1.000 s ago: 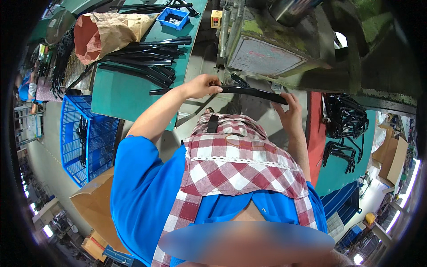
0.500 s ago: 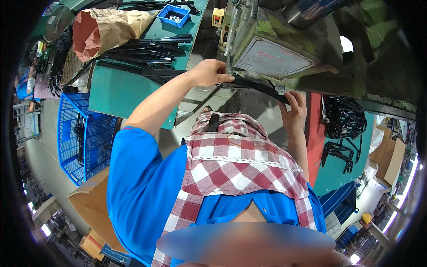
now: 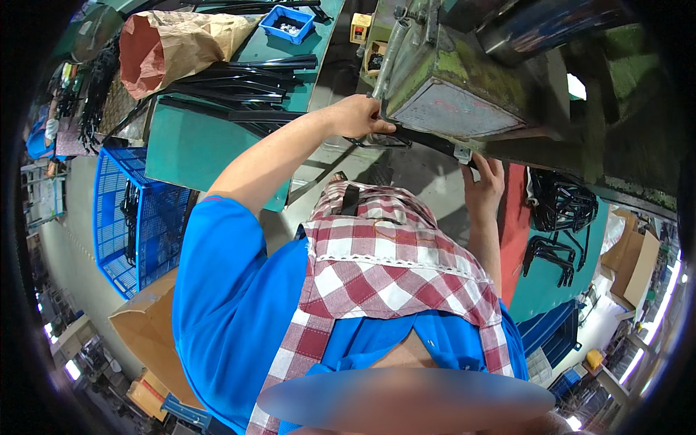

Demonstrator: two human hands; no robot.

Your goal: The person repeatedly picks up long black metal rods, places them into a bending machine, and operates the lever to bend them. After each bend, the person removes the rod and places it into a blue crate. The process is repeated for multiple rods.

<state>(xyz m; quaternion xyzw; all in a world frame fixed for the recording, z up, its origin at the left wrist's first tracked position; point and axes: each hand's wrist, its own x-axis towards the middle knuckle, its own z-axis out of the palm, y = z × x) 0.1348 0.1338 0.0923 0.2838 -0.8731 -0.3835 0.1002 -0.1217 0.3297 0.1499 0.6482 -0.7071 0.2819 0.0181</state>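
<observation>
A long black metal bar (image 3: 429, 141) spans the gap between my two hands. My left hand (image 3: 360, 117) is closed on its left end, thumb along the bar. Around the right end, the fingers of my right hand (image 3: 484, 183) are curled. The bar lies along the lower edge of a green, worn machine block (image 3: 458, 103), which hides part of it. Near my right fingertips sits a small metal fitting (image 3: 462, 153). A thin black frame-like part (image 3: 384, 143) shows just below my left hand.
A green table (image 3: 196, 148) at the left carries black bars (image 3: 239, 90), a brown paper sack (image 3: 185, 47) and a blue tray (image 3: 287, 25). Below it stands a blue basket (image 3: 119, 217). At the right, bent black parts (image 3: 554, 254) lie on another green surface (image 3: 533, 293).
Both hands and the bar have shifted slightly to the right. More of the bar is now hidden by the machine block, which appears slightly lower and farther right in view.
</observation>
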